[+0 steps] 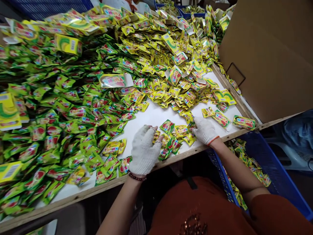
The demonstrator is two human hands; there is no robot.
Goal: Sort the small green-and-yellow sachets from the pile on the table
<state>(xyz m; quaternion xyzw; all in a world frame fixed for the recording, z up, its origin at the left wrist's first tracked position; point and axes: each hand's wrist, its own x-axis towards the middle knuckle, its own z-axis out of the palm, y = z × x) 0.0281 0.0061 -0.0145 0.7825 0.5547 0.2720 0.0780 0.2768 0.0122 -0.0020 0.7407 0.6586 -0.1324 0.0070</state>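
Both my hands wear white knit gloves and rest on a white table [151, 117] near its front wooden edge. My left hand [144, 148] is curled, its fingertips pinching at small green and yellow sachets [171, 137] gathered between the hands. My right hand [204, 130] lies over the right side of the same small cluster, fingers bent down onto the packets. What exactly each hand grips is hidden by the gloves.
A huge heap of green sachets [61, 107] covers the left, and yellow ones [171, 65] pile at the back. Larger flat cardboard packs [114, 80] lie among them. A brown cardboard box [269, 55] stands right. A blue crate [269, 163] with sachets sits below the table edge.
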